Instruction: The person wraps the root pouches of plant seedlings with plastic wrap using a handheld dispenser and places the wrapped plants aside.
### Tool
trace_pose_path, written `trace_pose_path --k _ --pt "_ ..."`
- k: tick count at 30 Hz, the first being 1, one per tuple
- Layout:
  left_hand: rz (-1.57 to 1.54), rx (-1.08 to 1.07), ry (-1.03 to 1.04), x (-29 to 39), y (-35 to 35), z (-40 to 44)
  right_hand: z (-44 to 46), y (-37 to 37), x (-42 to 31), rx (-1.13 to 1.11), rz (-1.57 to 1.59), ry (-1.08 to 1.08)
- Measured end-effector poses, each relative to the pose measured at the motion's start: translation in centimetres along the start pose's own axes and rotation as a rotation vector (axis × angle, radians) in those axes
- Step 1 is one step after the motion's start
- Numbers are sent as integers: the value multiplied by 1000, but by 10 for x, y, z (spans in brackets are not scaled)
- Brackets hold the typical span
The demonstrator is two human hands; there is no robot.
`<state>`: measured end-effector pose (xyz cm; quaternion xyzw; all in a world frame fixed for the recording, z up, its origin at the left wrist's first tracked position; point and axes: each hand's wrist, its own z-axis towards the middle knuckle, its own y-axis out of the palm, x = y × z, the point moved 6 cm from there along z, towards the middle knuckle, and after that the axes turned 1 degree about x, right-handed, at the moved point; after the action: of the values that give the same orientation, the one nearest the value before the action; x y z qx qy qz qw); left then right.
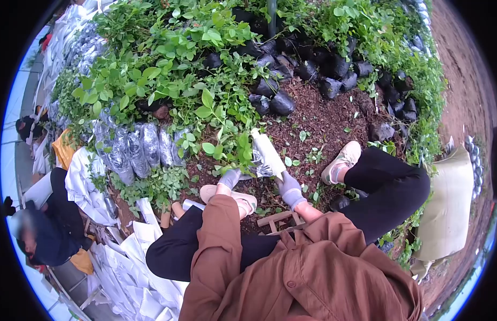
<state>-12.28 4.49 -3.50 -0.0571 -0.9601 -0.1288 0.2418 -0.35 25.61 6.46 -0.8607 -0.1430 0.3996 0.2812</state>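
Observation:
In grey gloves, both my hands are in front of me, low over the soil. My left hand is closed at the lower end of a leafy seedling; leaves partly cover its fingers. My right hand is closed on the lower end of a white sleeve, which is tilted up and to the left. Between the hands, crinkled silver plastic shows against the sleeve. Whether the seedling's root end is inside that plastic, I cannot tell.
Black-bagged plants crowd ahead, several silver-wrapped bundles lie to the left. White sleeves are piled at lower left, near a seated person. A small wooden stool stands between my legs; a beige sack is at right.

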Motion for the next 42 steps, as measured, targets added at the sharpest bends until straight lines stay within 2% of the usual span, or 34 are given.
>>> trace_pose_path --k 4,6,8,9,12,13,14,16,18,20,22,24,25,27,28,30,32,33,34,36,37,38,39,40,42 --pt "36 -76 216 -9 21 13 5 2 7 21 7 -29" --pt "99 35 290 3 39 -4 5 7 11 33 32 -10" --pt "178 16 377 21 57 -12 9 6 10 6 34 24" --pt "72 22 368 16 52 -9 13 8 14 3 42 54" --pt "-289 62 372 -8 28 22 20 -29 4 179 99 75" --pt "-481 -26 184 7 44 -1 21 -50 0 171 -3 161" --pt "-428 -49 233 23 52 -25 19 -75 -15 177 -40 128" --pt "-481 -189 225 47 54 -41 19 -117 -46 238 -79 -54" --pt "-535 -278 315 83 53 -66 24 -150 -75 176 -224 -221" --pt "-498 -519 483 132 76 -129 38 -181 -85 357 -86 -396" --pt "-399 -549 599 154 83 -158 27 -208 -121 421 -144 -573" --pt "-471 -583 607 172 99 -196 13 -212 -145 339 -137 -656" --pt "-538 -783 657 183 108 -211 8 -207 -151 314 -189 -681" --pt "-348 -662 890 204 117 -228 -22 -194 -164 263 -177 -888" --pt "-263 -588 1001 213 125 -242 -41 -188 -176 162 -262 -905" --pt "-565 -784 770 227 132 -278 -71 -175 -194 97 -257 -1132" --pt "-422 -680 798 250 118 -309 -99 -174 -203 25 -425 -1262" --pt "315 -400 1239 261 93 -321 -115 -185 -209 22 -493 -1324" --pt "937 119 1626 268 67 -335 -133 -198 -215 22 -559 -1387" --pt "1188 251 1833 271 57 -379 -160 -232 -220 150 -450 -1505" --pt "1209 256 1793 270 51 -386 -170 -252 -225 212 -394 -1414" --pt "936 151 1596 269 40 -384 -177 -267 -229 266 -336 -1315" --pt "623 76 1425 266 31 -385 -183 -276 -231 347 -136 -1339" --pt "890 156 1516 252 29 -388 -188 -285 -231 426 66 -1347" --pt "1383 381 1739 223 23 -392 -187 -291 -240 537 278 -1367"
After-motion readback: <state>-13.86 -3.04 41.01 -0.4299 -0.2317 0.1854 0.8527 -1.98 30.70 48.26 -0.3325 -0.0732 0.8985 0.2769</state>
